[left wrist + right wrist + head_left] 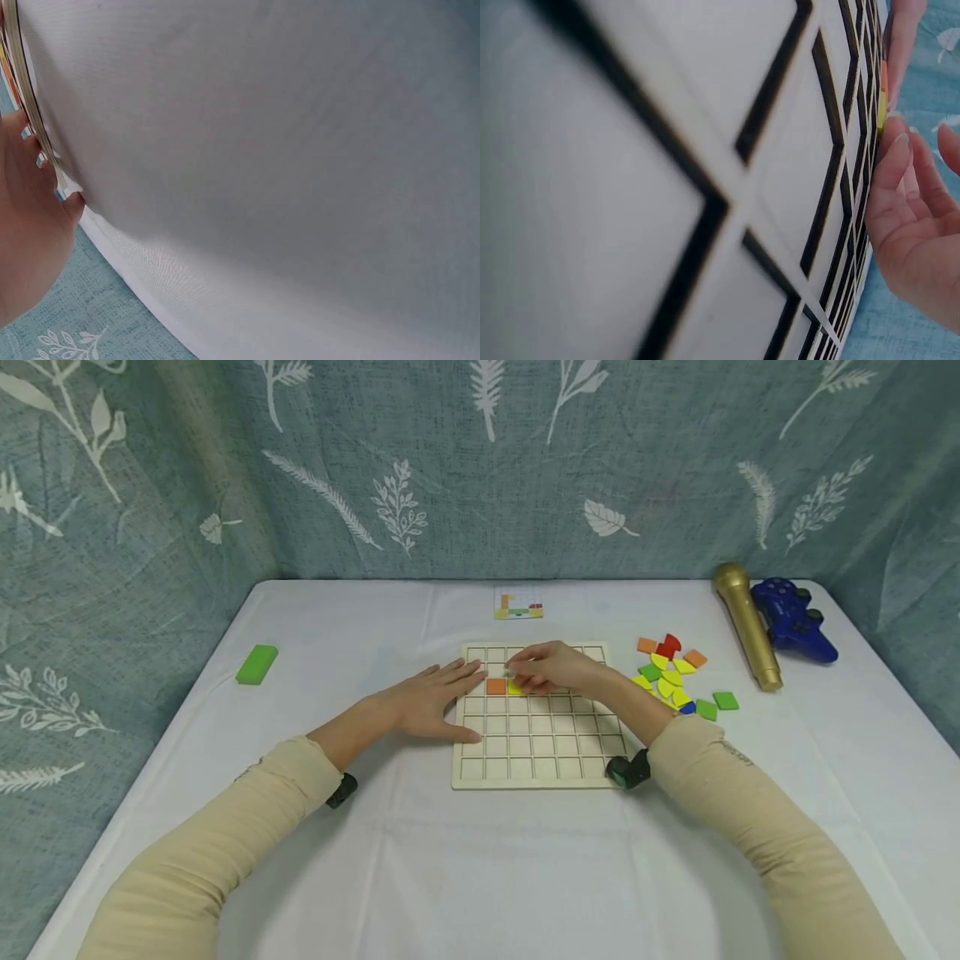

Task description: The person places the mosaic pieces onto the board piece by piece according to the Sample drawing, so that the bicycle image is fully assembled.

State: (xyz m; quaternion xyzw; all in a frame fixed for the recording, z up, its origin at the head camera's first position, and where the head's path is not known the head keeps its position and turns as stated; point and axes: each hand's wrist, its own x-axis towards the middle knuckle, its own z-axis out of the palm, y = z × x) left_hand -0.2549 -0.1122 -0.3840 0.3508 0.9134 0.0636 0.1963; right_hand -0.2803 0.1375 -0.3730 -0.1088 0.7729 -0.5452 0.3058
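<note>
A pale wooden grid board (543,768) lies on the table. My left hand (433,702) rests at its left side with fingers spread, the fingertips and thumb on the edge; the left wrist view shows this hand (30,217) beside the board's rim. An orange square tile (497,687) sits in a cell of the board. Just right of it, my right hand (558,668) has its bent fingertips at a yellow tile (515,688), partly hidden by the fingers. In the right wrist view, the thumb and fingers (894,161) meet next to the yellow tile (882,112).
Loose yellow, green, orange, red and blue tiles (671,678) lie right of the board. Behind it is a small picture card (518,603). A gold microphone (748,627) and a blue game controller (793,620) lie at the back right. A green block (257,665) is at left.
</note>
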